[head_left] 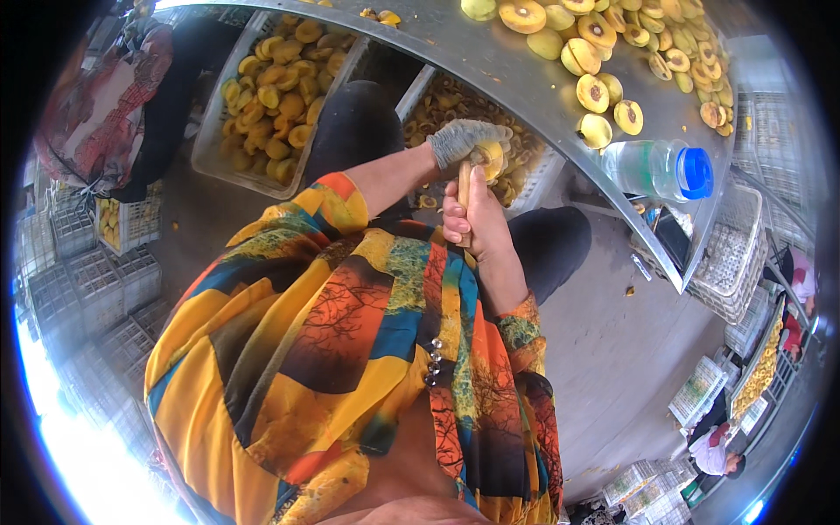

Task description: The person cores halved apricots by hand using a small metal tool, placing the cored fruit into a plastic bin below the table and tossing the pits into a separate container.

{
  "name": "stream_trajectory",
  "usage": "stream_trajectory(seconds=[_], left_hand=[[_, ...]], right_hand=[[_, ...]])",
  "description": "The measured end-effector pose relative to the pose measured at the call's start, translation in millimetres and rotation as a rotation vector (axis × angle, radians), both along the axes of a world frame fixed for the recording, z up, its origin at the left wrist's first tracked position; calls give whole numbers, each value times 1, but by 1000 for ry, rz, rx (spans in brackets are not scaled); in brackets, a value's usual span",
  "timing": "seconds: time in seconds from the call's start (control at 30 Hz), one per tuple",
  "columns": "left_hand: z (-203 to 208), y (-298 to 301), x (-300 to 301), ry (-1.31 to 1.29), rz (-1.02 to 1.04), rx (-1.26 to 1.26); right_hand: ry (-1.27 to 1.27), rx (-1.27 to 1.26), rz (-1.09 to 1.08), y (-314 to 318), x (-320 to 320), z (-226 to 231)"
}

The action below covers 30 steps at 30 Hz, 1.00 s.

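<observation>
Above the scrap crate (540,182): left hand (470,143) and right hand (481,219) meet at one stone-fruit half (492,160)

Between the two knees of the seated person, both hands are close together in the air. The left hand wears a grey glove (453,145), and its fingers are closed around the yellow stone-fruit half, whose cut side is partly visible. The right hand is bare; it grips a wooden handle (465,185) firmly, with the thumb lying along it. The upper end of this handle reaches the fruit — what is fixed there, I cannot tell, because the glove and the fruit hide it.

Below the hands, the scrap crate is filled with small brown pieces, which look like pits and trimmings. Beside the left knee stands a white plastic crate (249,181), full of orange-yellow fruit halves (284,101).

On the metal table (490,66), beyond the hands, lies a large heap of cut fruit (598,31), several halves showing brown centres. Near the table's edge is a clear plastic bottle (643,168) with a blue cap (696,173) — standing or lying, I cannot say. The person wears a colourful patterned shirt (341,328). At the left side, crates (87,284) are piled on one another.
</observation>
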<state>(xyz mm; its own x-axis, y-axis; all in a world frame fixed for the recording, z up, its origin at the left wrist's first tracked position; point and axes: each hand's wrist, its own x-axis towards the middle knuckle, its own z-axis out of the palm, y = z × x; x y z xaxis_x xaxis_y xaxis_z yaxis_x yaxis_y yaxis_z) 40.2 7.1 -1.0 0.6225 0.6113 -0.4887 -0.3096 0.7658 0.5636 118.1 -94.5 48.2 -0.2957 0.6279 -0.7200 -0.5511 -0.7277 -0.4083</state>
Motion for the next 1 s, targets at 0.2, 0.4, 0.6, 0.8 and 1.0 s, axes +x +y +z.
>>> stream_trajectory(seconds=[0.2, 0.4, 0.6, 0.8, 1.0], left_hand=[[6, 9, -10, 6, 291, -188], [23, 77, -150, -51, 580, 37], [35, 122, -243, 1866, 170, 1300], [91, 177, -36, 1803, -563, 1203], [27, 202, 37, 1507, 161, 837]], right_hand=[[256, 73, 36, 12, -1, -22], [54, 148, -1, 17, 0, -23], [-678, 165, 412, 20, -6, -55], [-694, 207, 298, 11, 0, -54], [-674, 142, 208, -16, 4, -56]])
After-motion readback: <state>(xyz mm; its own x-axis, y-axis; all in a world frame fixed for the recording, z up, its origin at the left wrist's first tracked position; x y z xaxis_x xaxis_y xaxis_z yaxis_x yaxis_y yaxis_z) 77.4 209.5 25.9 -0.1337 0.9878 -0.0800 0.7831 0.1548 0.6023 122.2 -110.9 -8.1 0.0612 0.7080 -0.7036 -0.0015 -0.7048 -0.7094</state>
